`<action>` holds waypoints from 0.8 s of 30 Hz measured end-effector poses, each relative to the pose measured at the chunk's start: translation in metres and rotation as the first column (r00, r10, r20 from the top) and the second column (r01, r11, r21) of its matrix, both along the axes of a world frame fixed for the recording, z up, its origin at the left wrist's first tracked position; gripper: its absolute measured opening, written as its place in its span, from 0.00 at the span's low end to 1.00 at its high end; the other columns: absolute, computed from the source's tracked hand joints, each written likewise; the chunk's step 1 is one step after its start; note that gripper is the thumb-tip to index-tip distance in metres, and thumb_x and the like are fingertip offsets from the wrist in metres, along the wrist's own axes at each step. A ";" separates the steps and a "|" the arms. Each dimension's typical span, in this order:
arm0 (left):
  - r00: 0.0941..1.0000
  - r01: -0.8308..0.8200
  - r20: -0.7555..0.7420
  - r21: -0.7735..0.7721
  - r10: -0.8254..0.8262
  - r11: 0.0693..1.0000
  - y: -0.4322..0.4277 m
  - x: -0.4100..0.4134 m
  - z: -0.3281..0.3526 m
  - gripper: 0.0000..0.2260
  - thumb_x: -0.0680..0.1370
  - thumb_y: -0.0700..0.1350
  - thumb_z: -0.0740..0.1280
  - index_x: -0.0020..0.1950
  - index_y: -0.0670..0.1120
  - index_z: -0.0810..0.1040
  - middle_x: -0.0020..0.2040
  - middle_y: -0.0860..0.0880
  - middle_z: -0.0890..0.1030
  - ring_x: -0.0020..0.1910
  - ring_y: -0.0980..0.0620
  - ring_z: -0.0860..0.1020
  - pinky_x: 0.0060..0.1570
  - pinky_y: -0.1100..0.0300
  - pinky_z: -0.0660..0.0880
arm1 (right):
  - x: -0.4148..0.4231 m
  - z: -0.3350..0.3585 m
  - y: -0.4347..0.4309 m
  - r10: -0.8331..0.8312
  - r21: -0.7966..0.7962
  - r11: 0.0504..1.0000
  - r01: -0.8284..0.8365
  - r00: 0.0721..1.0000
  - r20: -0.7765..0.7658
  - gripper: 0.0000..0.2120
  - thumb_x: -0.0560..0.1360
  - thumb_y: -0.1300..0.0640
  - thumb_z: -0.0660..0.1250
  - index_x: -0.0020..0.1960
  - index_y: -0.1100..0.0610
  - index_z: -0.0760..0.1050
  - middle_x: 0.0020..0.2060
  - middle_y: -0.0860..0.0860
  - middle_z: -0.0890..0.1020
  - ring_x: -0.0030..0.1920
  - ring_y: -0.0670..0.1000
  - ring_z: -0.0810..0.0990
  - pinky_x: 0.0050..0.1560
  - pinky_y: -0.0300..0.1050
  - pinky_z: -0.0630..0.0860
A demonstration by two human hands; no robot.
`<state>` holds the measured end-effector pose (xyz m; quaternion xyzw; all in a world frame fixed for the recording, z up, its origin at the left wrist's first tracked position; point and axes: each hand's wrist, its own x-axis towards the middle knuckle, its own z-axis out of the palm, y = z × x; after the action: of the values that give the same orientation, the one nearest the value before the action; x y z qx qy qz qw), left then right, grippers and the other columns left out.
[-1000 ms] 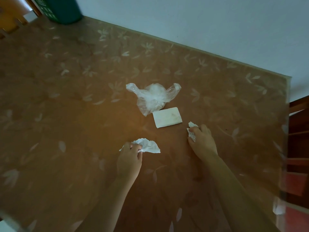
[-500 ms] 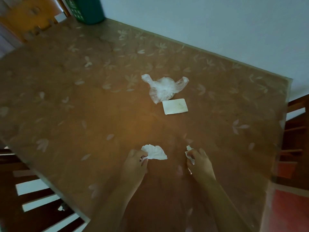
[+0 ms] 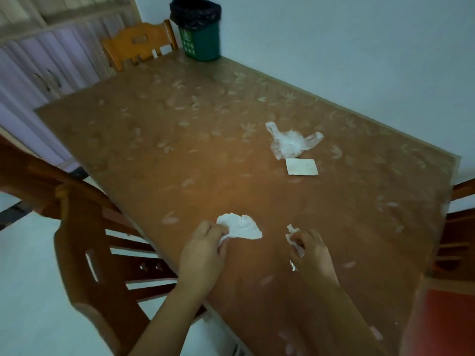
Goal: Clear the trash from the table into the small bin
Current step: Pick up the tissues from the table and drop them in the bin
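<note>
- My left hand (image 3: 203,250) pinches a crumpled white tissue (image 3: 241,227) by its near edge. Most of it fans out loose past my fingers, low over the counter (image 3: 180,155).
- My right hand (image 3: 314,255) is curled round a smaller paper scrap (image 3: 293,233). One bit pokes out on top and another hangs below the palm.
- The small bin (image 3: 199,29), green with a black liner, stands at the far corner of the counter by the wall, well apart from both hands.
- Step in hand, as I judge it: carry both pieces across to the bin.
- To do it well, I should gather the loose fan into my left palm first so it cannot snag or tear. I should also tighten my right hand so the hanging bit does not drop.
- The near chair (image 3: 84,227) crowds the left side, so I should go round it rather than overreach.
- I should let go only right above the opening, because light paper drifts.
- Left to clear: a clear plastic bag (image 3: 290,143) and a flat pale card (image 3: 301,166) just beside it. I cannot tell whether they touch.
</note>
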<state>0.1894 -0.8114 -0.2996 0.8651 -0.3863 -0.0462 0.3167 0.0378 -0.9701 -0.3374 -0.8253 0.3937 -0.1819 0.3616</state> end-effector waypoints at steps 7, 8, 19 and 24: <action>0.974 -0.158 0.137 -0.151 0.179 0.976 0.113 0.004 0.051 0.06 0.72 0.38 0.70 0.48 0.43 0.80 0.45 0.45 0.79 0.40 0.51 0.76 0.36 0.62 0.72 | 0.030 0.061 0.103 0.167 -0.236 0.961 -0.143 0.983 0.081 0.06 0.67 0.70 0.69 0.41 0.62 0.75 0.40 0.54 0.73 0.36 0.54 0.76 0.34 0.39 0.73; 0.965 -0.206 0.132 -0.159 0.227 0.966 0.135 0.004 0.055 0.06 0.72 0.39 0.70 0.48 0.43 0.80 0.45 0.45 0.80 0.40 0.50 0.77 0.37 0.61 0.73 | 0.034 0.068 0.123 0.215 -0.268 0.945 -0.186 0.973 0.085 0.07 0.67 0.70 0.69 0.41 0.62 0.75 0.40 0.53 0.73 0.35 0.53 0.76 0.34 0.36 0.73; 0.817 -0.552 0.091 -0.158 0.569 0.819 0.383 -0.015 0.027 0.06 0.67 0.32 0.73 0.41 0.40 0.79 0.38 0.42 0.77 0.30 0.44 0.76 0.29 0.59 0.69 | 0.096 0.093 0.334 0.684 -0.414 0.681 -0.604 0.727 0.064 0.07 0.65 0.68 0.70 0.40 0.59 0.76 0.38 0.50 0.73 0.41 0.41 0.70 0.46 0.23 0.65; 0.723 -0.686 -0.001 -0.120 0.691 0.718 0.442 -0.016 0.005 0.07 0.67 0.31 0.73 0.42 0.40 0.80 0.39 0.42 0.77 0.32 0.43 0.77 0.30 0.59 0.70 | 0.129 0.087 0.392 0.798 -0.417 0.524 -0.743 0.599 -0.063 0.08 0.66 0.66 0.70 0.42 0.57 0.75 0.39 0.52 0.77 0.40 0.46 0.74 0.45 0.34 0.73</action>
<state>0.1730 -0.3692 -0.2949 0.9283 -0.0462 0.1155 0.3504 0.1669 -0.5783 -0.2503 -0.9543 -0.0847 -0.1351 0.2526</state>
